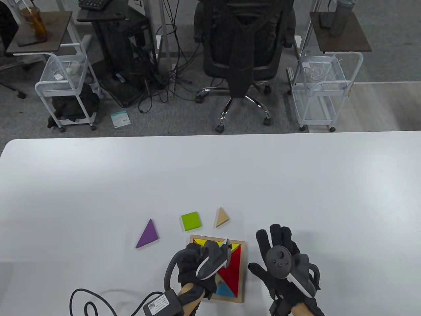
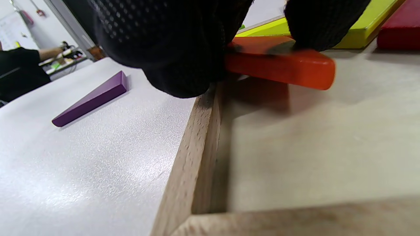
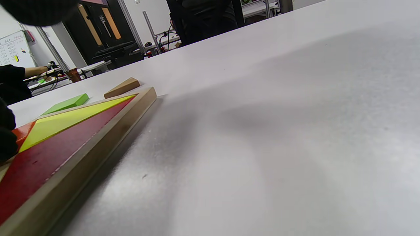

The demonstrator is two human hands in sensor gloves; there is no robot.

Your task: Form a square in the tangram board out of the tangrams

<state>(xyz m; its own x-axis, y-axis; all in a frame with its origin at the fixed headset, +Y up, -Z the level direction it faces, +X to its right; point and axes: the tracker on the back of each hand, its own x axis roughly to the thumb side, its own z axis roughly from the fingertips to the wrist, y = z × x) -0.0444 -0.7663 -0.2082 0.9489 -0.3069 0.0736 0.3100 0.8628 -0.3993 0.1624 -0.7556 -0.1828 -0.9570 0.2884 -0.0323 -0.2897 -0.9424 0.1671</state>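
The wooden tangram board (image 1: 243,263) lies near the table's front edge and holds a yellow triangle (image 1: 235,245), a red triangle (image 1: 232,275) and a blue piece (image 1: 223,289). My left hand (image 1: 194,260) is over the board's left part and pinches an orange piece (image 2: 282,65) at the board's left rim (image 2: 197,137), the piece tilted above the board floor. My right hand (image 1: 279,253) rests flat on the table just right of the board, fingers spread. A purple triangle (image 1: 148,234), a green square (image 1: 191,221) and a tan triangle (image 1: 222,217) lie loose behind the board.
A black cable (image 1: 98,299) and a small box (image 1: 162,304) trail from my left wrist at the front edge. Beyond the table's far edge stand an office chair (image 1: 243,49) and white wire carts (image 1: 65,85).
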